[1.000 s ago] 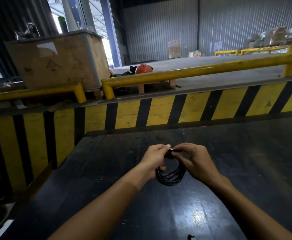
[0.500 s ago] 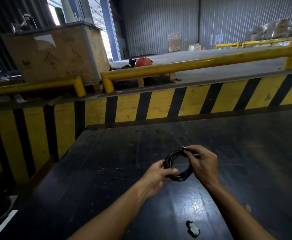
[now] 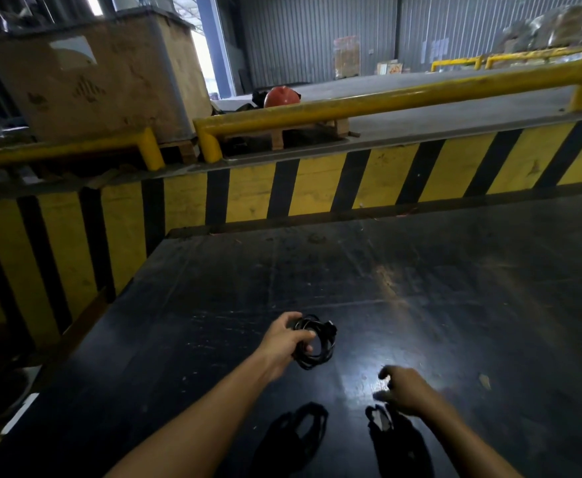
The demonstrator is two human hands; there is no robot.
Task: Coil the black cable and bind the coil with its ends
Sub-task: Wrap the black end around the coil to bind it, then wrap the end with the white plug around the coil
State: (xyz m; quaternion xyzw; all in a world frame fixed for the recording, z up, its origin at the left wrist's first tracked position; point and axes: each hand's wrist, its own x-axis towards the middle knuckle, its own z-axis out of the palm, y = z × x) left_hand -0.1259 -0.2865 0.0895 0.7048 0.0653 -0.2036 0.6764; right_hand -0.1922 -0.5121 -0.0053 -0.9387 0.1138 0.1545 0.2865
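The black cable [image 3: 317, 350] is wound into a small round coil, with a plug end at its upper right. My left hand [image 3: 284, 343] grips the coil's left side and holds it just above the dark table [image 3: 455, 305]. My right hand [image 3: 403, 388] is off the cable, lower and to the right, fingers loosely curled and apart with nothing in them. It hovers over a small black-and-white object [image 3: 381, 417] that lies on the table.
A yellow-and-black striped barrier [image 3: 317, 188] runs along the table's far edge, with a yellow rail [image 3: 386, 101] above it. A large cardboard box [image 3: 93, 81] stands at the back left, and an orange helmet [image 3: 281, 96] sits behind the rail. The table's left edge drops away.
My right hand has let go of the coil and moved down and right toward the small object. My left hand alone now holds the coil, shifted slightly forward.
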